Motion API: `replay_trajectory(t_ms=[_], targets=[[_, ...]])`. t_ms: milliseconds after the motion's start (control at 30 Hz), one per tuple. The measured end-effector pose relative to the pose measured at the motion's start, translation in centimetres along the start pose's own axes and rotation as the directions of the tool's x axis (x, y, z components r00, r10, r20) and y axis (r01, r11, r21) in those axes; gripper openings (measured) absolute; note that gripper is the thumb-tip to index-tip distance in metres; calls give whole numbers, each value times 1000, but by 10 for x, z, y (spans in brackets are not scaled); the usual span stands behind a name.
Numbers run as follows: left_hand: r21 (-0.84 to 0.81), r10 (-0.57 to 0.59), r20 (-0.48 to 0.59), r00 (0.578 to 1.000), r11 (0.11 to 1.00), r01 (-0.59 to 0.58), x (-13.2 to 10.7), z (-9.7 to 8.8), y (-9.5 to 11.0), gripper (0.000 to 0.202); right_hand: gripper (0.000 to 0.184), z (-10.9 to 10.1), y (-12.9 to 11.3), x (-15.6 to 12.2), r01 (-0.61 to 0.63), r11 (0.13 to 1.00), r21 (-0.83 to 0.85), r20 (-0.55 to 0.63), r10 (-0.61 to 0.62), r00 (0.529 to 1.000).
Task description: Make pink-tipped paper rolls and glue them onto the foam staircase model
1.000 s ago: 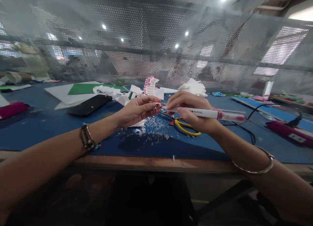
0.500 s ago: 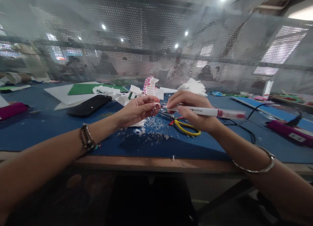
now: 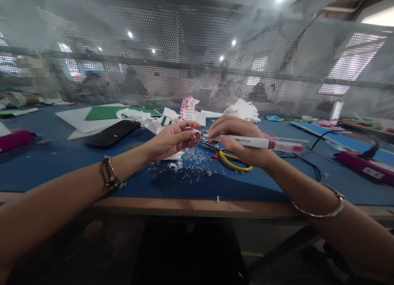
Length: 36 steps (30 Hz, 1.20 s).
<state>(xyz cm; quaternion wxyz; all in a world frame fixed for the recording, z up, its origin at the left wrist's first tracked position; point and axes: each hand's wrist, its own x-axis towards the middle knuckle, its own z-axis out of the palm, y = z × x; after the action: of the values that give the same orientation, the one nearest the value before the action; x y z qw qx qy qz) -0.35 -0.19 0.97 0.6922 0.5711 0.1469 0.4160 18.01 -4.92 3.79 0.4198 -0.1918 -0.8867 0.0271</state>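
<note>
Between the thumb and fingers of my left hand is a small rolled piece, white outside with a dark red spiral on its face. My right hand grips a white acrylic marker with a pink-red band and a clear end. The marker's tip points left at the rolled piece, touching it or very close; I cannot tell which. Below the hands, white paper scraps lie scattered on the blue table mat. Beside my right hand rest scissors with yellow handles.
A black phone and green sheet lie at left. Behind the hands stand a pink-dotted strip and a white paper stack. At right are a purple tool and black cables. Perforated metal mesh rises behind the table.
The marker's back end has dipped and shifted slightly left with my right hand. My left hand and the rolled piece have barely moved.
</note>
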Motion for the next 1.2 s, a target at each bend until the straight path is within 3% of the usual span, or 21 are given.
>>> replay_trajectory(t_ms=[700, 1067, 1200], targets=[[55, -3, 32, 999, 998, 1, 1, -1, -2, 13, 18, 1, 1, -1, -13, 999, -29, 17, 13, 1000], [122, 41, 70, 997, 991, -49, 2, -8, -4, 16, 19, -3, 1, 1, 6, 996, -92, -52, -11, 999], [142, 30, 51, 998, 989, -37, 2, -7, -3, 17, 17, -1, 1, -1, -13, 999, -31, -30, 12, 999]])
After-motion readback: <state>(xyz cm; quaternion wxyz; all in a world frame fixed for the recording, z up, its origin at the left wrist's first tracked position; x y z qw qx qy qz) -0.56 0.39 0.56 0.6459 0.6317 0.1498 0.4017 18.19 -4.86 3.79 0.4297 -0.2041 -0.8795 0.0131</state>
